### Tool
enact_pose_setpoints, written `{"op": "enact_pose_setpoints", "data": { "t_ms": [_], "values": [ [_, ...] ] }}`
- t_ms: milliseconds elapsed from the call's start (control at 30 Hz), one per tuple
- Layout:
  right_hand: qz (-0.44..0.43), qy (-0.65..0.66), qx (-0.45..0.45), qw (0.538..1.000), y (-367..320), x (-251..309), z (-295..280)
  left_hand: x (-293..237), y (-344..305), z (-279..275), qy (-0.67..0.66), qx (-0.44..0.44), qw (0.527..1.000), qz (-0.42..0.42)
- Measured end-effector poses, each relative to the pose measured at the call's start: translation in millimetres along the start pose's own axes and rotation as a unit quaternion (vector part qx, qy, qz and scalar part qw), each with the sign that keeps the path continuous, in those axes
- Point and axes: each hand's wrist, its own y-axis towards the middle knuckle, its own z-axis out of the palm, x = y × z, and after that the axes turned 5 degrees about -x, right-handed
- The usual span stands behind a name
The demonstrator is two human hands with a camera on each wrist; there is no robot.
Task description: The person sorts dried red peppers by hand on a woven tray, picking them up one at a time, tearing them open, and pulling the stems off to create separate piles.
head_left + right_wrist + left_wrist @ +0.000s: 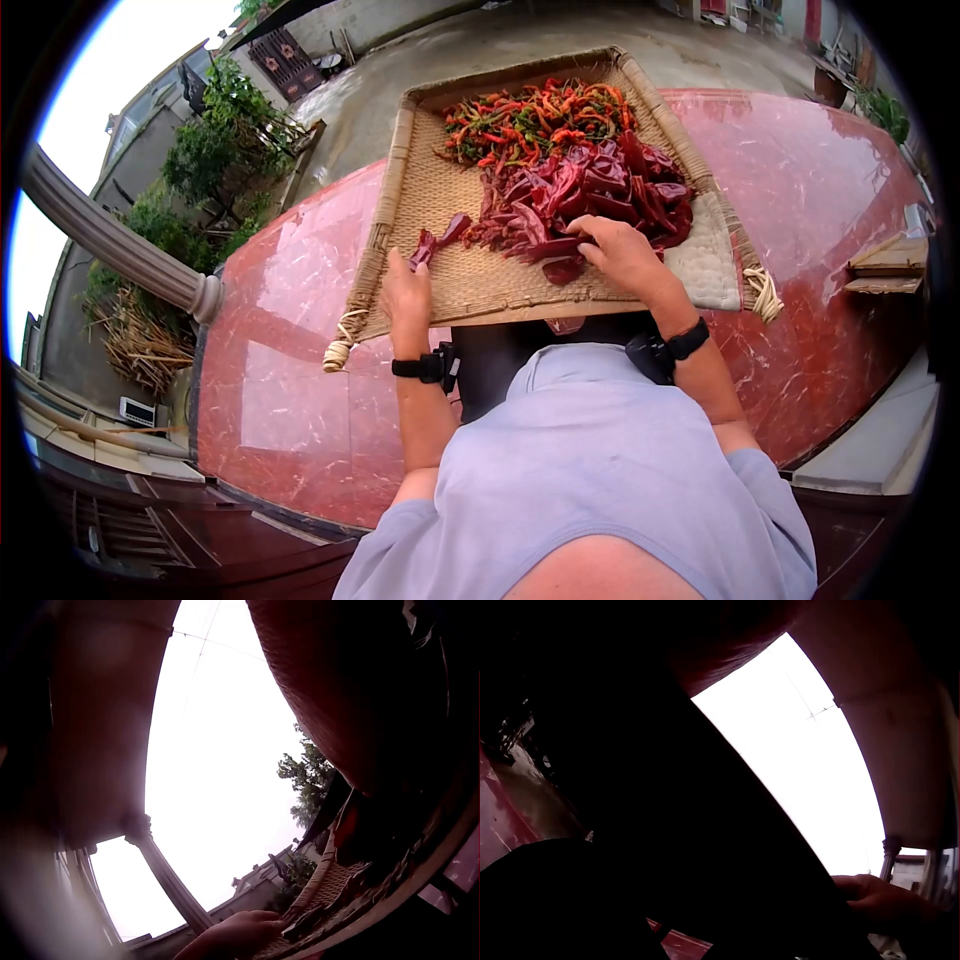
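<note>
A shallow woven tray lies across the person's lap, with dried peppers on it. My left hand is at the tray's near left part, its thumb and fingers pinching a dark red dried pepper. Another dried pepper lies just beyond that one. At the near edge of the heap of large dark red dried peppers, my right hand has its fingers bent and pinches a dried pepper. Its palm is hidden from above. The left wrist view is mostly dark.
Smaller red, orange and green chillies form a pile at the tray's far side. A pale patch covers its near right corner. Around lies a glossy red stone floor; a column and plants stand left.
</note>
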Motion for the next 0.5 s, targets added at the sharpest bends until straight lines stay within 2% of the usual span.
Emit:
{"op": "enact_pose_setpoints", "data": {
  "t_ms": [33, 67, 133, 200, 267, 300, 433, 467, 500],
  "values": [
    [0.017, 0.039, -0.017, 0.999, 3.3, 4.4, -2.6, -3.6, -4.7, -1.7, -0.036, -0.029, 0.999, 0.021],
    [0.034, 0.079, -0.033, 0.996, 6.3, 10.2, -5.5, -8.3, -4.9, -0.2, -0.099, 0.035, 0.993, 0.045],
    [0.089, 0.191, -0.008, 0.978, 9.8, 24.3, -8.8, -24.3, -4.4, 1.9, -0.223, 0.159, 0.958, 0.09],
    [0.118, 0.266, 0.01, 0.957, 12.7, 34.0, -8.7, -53.7, -24.5, -3.9, -0.363, 0.289, 0.877, 0.122],
    [0.091, 0.299, 0.019, 0.95, 12.6, 33.7, -0.7, -79.3, -42.4, -8.4, -0.498, 0.373, 0.781, 0.051],
    [0.081, 0.304, 0.023, 0.949, 12.0, 32.9, 2.6, -87.7, -52.7, -7.1, -0.561, 0.35, 0.749, 0.051],
    [0.083, 0.285, 0.036, 0.954, 10.3, 30.7, 0.0, -86.1, -48.7, 3.0, -0.596, 0.257, 0.76, 0.036],
    [0.09, 0.279, 0.04, 0.955, 9.9, 29.2, -1.4, -83.8, -45.5, 5.8, -0.623, 0.199, 0.756, 0.008],
    [0.079, 0.219, 0.053, 0.971, 9.4, 28.2, -4.1, -77.3, -39.1, 9.6, -0.638, 0.167, 0.752, -0.021]
  ]
}}
